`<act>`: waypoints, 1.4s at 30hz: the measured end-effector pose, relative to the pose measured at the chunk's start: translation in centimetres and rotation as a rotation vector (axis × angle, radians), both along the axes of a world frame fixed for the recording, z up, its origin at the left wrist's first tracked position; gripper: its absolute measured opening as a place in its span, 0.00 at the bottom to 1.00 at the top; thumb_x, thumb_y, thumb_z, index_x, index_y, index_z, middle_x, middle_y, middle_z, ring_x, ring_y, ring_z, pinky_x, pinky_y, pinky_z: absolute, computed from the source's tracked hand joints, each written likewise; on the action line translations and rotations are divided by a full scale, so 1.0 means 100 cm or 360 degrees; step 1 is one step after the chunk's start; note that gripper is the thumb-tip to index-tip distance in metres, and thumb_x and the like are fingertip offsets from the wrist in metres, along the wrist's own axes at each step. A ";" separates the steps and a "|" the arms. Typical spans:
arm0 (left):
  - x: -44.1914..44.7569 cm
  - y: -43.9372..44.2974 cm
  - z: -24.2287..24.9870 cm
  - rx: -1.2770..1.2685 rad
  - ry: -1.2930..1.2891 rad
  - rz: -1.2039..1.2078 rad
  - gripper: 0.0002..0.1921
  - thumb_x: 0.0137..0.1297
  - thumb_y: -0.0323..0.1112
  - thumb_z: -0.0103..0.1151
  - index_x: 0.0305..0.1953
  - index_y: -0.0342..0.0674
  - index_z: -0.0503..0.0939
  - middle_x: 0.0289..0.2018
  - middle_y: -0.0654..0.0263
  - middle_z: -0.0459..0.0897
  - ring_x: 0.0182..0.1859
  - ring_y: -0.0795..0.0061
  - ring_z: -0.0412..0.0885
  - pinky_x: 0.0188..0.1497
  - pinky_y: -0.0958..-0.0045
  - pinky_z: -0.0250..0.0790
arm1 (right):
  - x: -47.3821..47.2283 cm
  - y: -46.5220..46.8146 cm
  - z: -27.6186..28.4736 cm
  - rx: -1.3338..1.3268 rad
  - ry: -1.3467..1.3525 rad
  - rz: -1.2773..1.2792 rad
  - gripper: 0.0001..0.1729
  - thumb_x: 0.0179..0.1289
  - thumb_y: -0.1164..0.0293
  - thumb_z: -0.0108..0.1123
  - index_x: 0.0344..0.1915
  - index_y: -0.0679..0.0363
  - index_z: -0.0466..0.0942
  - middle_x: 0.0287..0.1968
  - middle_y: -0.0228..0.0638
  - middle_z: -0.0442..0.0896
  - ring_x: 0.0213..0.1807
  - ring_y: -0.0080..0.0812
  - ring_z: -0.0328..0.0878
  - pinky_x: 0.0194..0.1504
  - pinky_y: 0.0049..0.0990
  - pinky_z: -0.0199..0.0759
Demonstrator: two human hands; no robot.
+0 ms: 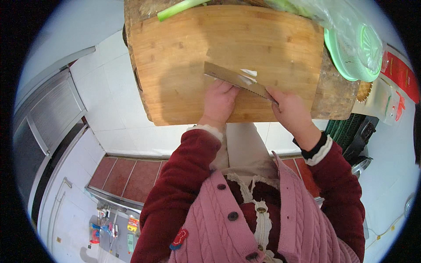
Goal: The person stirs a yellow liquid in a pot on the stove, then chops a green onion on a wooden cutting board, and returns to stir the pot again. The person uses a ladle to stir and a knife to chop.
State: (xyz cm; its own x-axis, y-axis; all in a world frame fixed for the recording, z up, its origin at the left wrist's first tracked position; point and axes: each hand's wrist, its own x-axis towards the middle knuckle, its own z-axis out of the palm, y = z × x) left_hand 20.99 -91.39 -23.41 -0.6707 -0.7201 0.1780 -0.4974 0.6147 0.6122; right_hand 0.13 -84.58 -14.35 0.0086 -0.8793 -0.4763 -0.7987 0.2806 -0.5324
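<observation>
On the wooden cutting board (pixel 177 49) my right hand (pixel 292 110) is closed around the handle of a kitchen knife (pixel 235 77), whose broad blade points up and left. My left hand (pixel 219 100) lies on the board just below the blade, its fingertips partly hidden at the knife; whether it holds a piece of food cannot be seen. A small white slice (pixel 249 72) rests on the board above the blade, and more white bits cling to the blade. A green stalk (pixel 179 9) lies across the board's far left edge.
Green plastic baskets (pixel 342 56) with clear plastic bags stand right of the board. The board lies on a worn wooden block (pixel 335 98). A dark green crate (pixel 343 131) is low on the right. Behind the bags, green vegetables (pixel 289 6) show at the far edge.
</observation>
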 end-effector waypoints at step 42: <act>0.002 -0.005 0.002 0.0030 0.0093 0.0019 0.09 0.48 0.25 0.58 0.34 0.40 0.82 0.36 0.64 0.81 0.41 0.60 0.78 0.42 0.63 0.73 | 0.004 -0.011 0.016 0.0265 0.0194 0.0085 0.11 0.57 0.75 0.53 0.40 0.60 0.78 0.28 0.51 0.81 0.33 0.55 0.80 0.36 0.49 0.74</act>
